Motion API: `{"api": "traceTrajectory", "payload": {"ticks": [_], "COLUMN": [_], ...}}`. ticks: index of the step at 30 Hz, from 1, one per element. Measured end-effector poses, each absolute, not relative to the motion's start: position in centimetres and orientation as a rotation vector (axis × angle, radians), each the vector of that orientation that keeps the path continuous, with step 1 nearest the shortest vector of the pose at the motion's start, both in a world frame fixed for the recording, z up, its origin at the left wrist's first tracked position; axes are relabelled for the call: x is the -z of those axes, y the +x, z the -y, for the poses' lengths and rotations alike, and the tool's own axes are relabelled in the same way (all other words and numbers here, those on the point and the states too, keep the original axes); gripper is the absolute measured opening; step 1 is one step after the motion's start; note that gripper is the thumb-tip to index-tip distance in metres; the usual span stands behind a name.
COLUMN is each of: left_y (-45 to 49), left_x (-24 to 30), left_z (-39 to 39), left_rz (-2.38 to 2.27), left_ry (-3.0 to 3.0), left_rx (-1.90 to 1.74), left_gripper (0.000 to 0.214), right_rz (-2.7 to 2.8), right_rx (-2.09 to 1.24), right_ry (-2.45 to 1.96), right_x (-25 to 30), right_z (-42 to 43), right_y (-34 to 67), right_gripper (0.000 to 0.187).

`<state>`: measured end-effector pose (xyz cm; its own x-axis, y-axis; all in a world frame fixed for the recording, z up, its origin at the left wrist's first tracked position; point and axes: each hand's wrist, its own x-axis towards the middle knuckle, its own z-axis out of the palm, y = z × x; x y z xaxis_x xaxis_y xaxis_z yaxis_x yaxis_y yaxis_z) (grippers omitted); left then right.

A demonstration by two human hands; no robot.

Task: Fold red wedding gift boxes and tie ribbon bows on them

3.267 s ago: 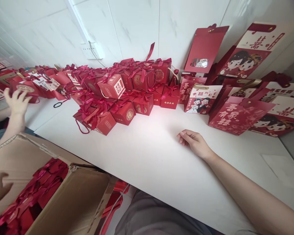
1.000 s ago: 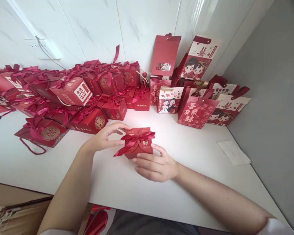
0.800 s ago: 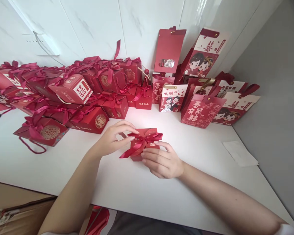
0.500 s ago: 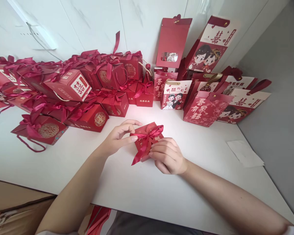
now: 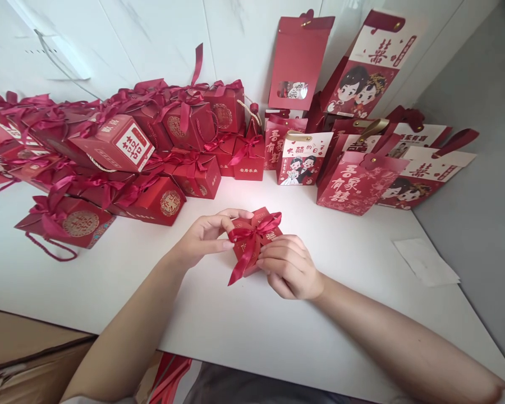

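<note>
A small red gift box (image 5: pixel 261 215) stands on the white table, a crimson satin ribbon (image 5: pixel 256 233) tied over its top in a bow. One ribbon tail hangs over the near side toward the lower left. At the box's left, my left hand (image 5: pixel 206 237) pinches the bow's left loop between thumb and fingers. Opposite it, my right hand (image 5: pixel 291 267) is closed at the near right edge, its fingertips pinching ribbon below the knot. The exact strand there is partly hidden by the fingers.
Many ribboned red boxes (image 5: pixel 168 199) are piled along the back left. Red and white paper gift bags (image 5: pixel 357 188) stand at the back right against the grey wall. White paper (image 5: pixel 427 262) lies at right on the table (image 5: pixel 235 331). Below the table's front edge shows red material (image 5: pixel 170 376).
My left fingers have shifted slightly on the bow's left loop. The right hand keeps nearly the same grip. The whole view has moved a little.
</note>
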<state>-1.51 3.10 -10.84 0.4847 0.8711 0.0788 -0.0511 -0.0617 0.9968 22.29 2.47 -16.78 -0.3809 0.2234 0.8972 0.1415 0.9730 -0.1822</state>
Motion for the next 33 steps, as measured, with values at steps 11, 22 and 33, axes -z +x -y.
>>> {"api": "traceTrajectory", "payload": {"ticks": [11,22,33], "left_y": [-1.4,-2.0,-2.6], "left_x": [11.1,10.8,11.2], "left_z": [-3.1,-3.1,-3.8], "left_rz": [-0.823,-0.859,-0.742], "left_ry": [1.555,1.669,1.462], "left_rx": [-0.847,-0.775,-0.890], "left_gripper": [0.028,0.010,0.024], "right_rz": [1.977,1.992,1.987], "right_rx": [-0.091,-0.092,-0.041], "right_ry": [-0.283,-0.287,-0.326], "right_x": [17.0,17.0,16.8], "right_z": [-2.5,-2.5,-2.3], "right_y": [22.2,22.3,22.1], "right_gripper": [0.033,0.035,0.034]}}
